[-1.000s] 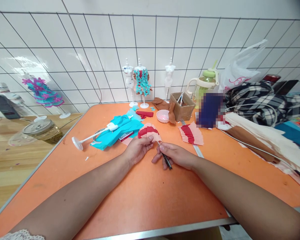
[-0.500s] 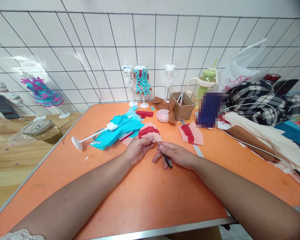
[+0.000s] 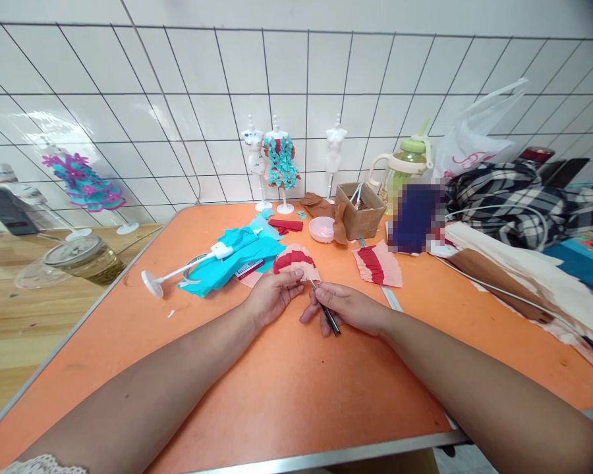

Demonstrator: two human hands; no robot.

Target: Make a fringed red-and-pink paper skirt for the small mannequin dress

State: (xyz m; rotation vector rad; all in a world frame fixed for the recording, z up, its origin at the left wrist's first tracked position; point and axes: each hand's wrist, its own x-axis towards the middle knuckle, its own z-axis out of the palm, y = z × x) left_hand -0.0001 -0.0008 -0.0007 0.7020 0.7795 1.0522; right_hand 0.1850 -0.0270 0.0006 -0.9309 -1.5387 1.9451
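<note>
Between the thumb and fingers of my left hand (image 3: 275, 295) is a pleated pink crepe-paper piece (image 3: 304, 254) with a red band, fanned out and raised towards the far side. My right hand (image 3: 348, 306) is closed around a slim black tool (image 3: 331, 320) with a thin metal tip. Its tip meets the lower right edge of the paper, close to my left fingertips; whether it is tweezers or small snips cannot be made out. A second pink crepe-paper piece (image 3: 393, 264) with a red band (image 3: 372, 264) lies flat to the right.
A white doll stand (image 3: 153, 283) lies on turquoise paper (image 3: 257, 253) at left. Behind are a pink bowl (image 3: 321, 229), a cardboard box (image 3: 368, 220), a dressed mannequin (image 3: 281, 161) and a bare mannequin (image 3: 334, 148). Brown paper (image 3: 499, 283), a cable and plaid cloth (image 3: 504, 197) fill the right.
Almost nothing differs. The black tool's rear end has dipped slightly in my right hand, while the pink crepe paper stays in my left fingers.
</note>
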